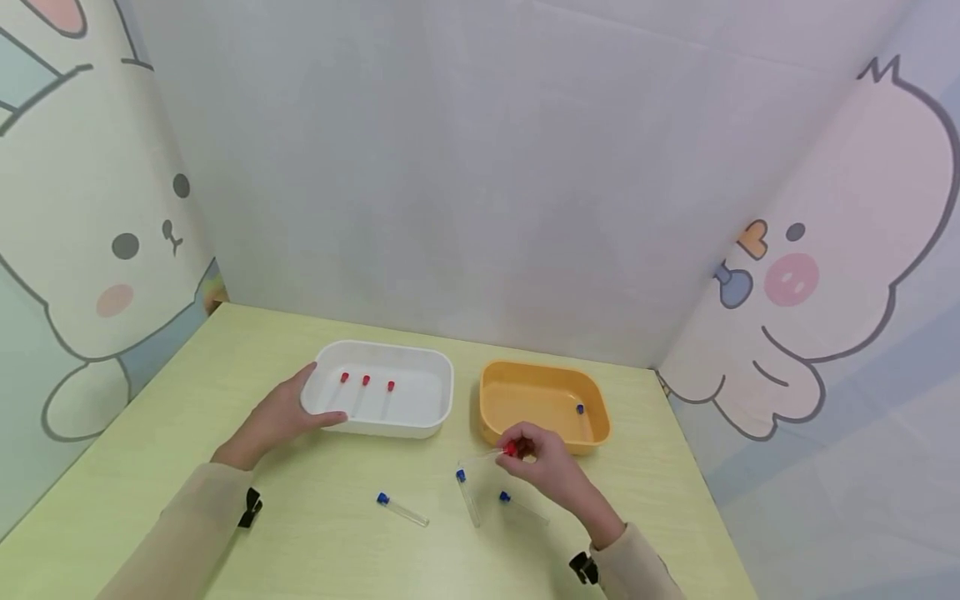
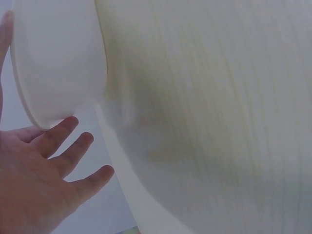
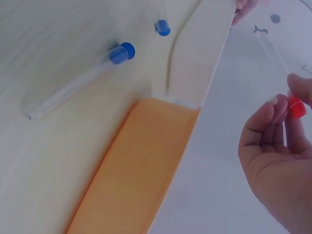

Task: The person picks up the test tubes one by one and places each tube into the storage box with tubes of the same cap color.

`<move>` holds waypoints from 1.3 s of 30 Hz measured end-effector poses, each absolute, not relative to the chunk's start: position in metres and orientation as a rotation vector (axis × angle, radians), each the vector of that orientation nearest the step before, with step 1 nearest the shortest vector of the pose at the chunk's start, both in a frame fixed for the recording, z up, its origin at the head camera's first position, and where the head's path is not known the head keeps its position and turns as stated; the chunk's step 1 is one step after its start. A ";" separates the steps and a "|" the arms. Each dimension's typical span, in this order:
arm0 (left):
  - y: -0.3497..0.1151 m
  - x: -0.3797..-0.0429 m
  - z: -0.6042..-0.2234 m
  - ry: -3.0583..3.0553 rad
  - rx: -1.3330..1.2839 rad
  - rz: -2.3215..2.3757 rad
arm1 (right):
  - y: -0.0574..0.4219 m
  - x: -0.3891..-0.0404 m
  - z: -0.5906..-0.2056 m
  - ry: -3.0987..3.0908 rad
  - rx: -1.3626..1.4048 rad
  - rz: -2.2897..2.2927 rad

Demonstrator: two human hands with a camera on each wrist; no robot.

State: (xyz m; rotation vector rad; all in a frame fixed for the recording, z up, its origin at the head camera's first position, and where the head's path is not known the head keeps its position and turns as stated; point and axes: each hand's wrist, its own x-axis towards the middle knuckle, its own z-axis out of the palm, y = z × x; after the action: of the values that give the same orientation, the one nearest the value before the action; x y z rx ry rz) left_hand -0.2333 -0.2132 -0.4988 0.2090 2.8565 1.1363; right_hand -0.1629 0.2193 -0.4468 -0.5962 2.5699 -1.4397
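Observation:
My left hand (image 1: 281, 412) rests on the left end of a white tray (image 1: 420, 392), thumb along the near rim; in the left wrist view its fingers (image 2: 80, 148) are straight and spread by the tray's outer wall. Inside that tray lie three red-capped test tubes (image 1: 366, 381). My right hand (image 1: 553, 471) pinches another test tube by its red cap (image 3: 296, 107), holding it above the table at the near edge of an orange tray (image 1: 517, 400). The tube's clear end points left. One blue-capped test tube (image 1: 580, 409) is in the orange tray.
Three blue-capped test tubes lie on the pale yellow table (image 1: 322, 533): one left (image 1: 405, 510), one in the middle (image 1: 468, 500), and one right (image 1: 522, 505), close under my right forearm. A pale curtain (image 1: 450, 167) hangs behind the trays.

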 end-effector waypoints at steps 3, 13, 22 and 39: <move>-0.213 -0.234 -0.499 2.854 0.203 1.132 | 0.217 -0.163 -0.444 2.557 -0.563 -1.481; -0.212 -0.234 -0.499 2.826 0.193 1.161 | 0.210 -0.168 -0.440 2.595 -0.590 -1.495; -0.211 -0.233 -0.497 2.831 0.203 1.172 | 0.194 -0.175 -0.435 2.639 -0.451 -1.540; -0.211 -0.231 -0.496 2.844 0.198 1.155 | 0.158 -0.203 -0.421 2.704 -0.522 -1.624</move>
State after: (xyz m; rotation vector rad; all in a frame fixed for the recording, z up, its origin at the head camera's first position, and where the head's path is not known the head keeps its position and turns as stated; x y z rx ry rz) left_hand -0.2309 -0.2108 -0.4955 0.1979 2.8442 1.1547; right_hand -0.2028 0.1582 -0.4207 -0.5220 2.7036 -1.6242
